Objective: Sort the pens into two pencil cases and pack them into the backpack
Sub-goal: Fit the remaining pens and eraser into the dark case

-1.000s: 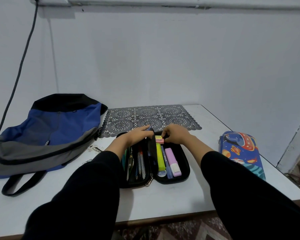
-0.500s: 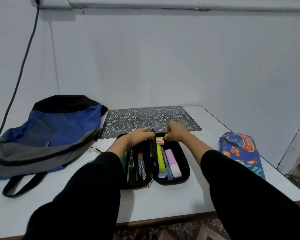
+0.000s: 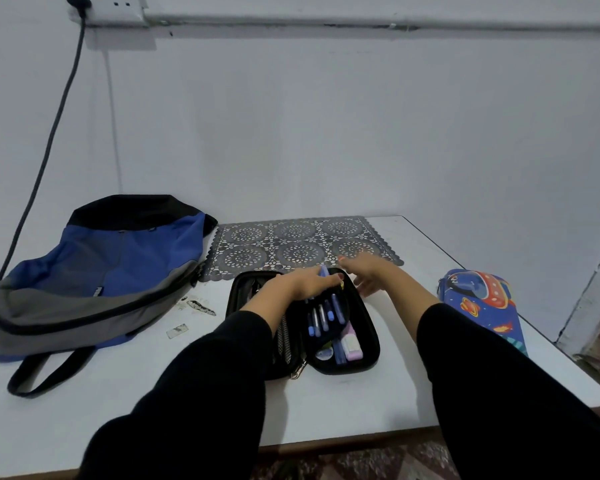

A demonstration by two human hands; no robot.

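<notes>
Head view: the left hand (image 3: pixel 305 284) is pressing flat on the flap of the open pencil case (image 3: pixel 368 355) on the bench (image 3: pixel 378 403), likely keeping the pens (image 3: pixel 321 318) in place. The right hand (image 3: pixel 366 273) is hovering released beside it.

The white table (image 3: pixel 378 403) carries a blue-and-grey backpack (image 3: pixel 101 271) at its left edge, a lace placemat (image 3: pixel 291 240) along the far edge, an open black pencil case (image 3: pixel 370 337) mid-table, small scraps (image 3: pixel 177 330) beside it, and a space-print pencil case (image 3: pixel 482 306) by the right edge.
</notes>
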